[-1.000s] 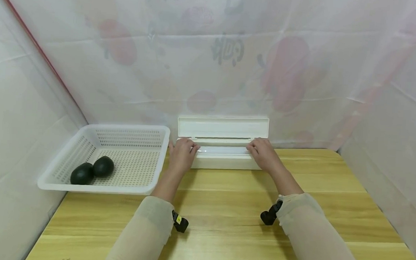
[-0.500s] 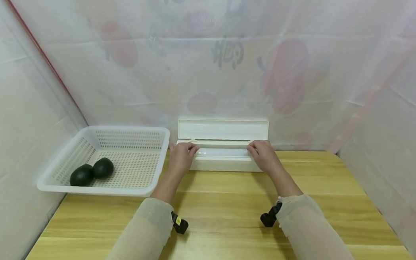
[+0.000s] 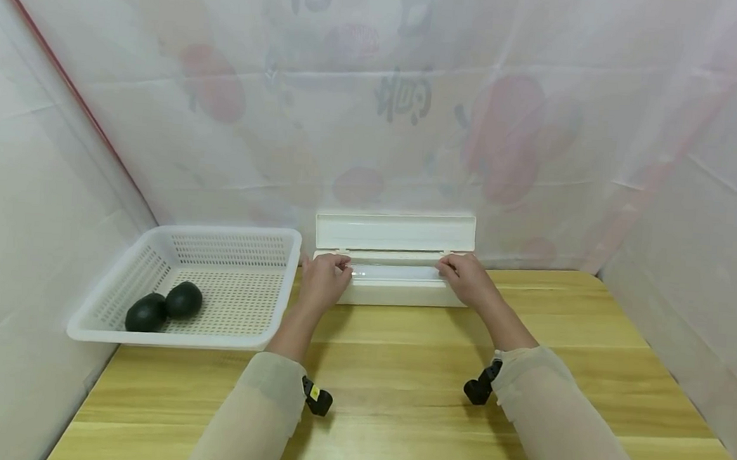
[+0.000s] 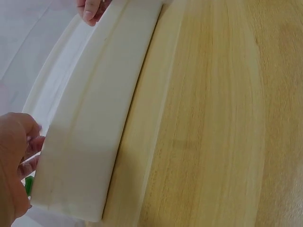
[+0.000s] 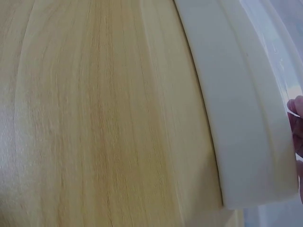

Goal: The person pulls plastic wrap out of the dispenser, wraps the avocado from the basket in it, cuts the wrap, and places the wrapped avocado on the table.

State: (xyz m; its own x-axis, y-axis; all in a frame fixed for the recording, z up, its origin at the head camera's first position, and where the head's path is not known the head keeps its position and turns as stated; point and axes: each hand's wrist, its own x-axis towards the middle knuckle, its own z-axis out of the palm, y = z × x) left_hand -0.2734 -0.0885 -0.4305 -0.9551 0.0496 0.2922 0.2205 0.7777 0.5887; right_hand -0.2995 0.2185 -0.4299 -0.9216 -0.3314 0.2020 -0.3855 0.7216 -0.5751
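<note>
A long white cling film dispenser box [image 3: 396, 296] stands at the back of the table, its lid [image 3: 396, 233] raised against the wall sheet. Clear, shiny cling film [image 3: 394, 273] lies along its opening. At the box's left end, my left hand [image 3: 323, 283] pinches the film between thumb and curled fingers. Likewise my right hand [image 3: 469, 282] pinches the film near the right end. The left wrist view shows the box's front wall [image 4: 99, 109] and my fingers behind its edge. Only fingertips [image 5: 298, 105] of the right hand show in the right wrist view.
A white plastic basket [image 3: 178, 340] on the left holds two dark green, rounded fruits [image 3: 184, 301] that look like avocados. Pale printed sheets [image 3: 361, 138] wall in the wooden table [image 3: 396, 400] at the back and sides. A small green piece [image 4: 29, 184] shows beside the box's left end.
The head view has tilted slightly, so the scene sits a little lower. Both hands stay at the box's ends, with only slight finger movement at the film.
</note>
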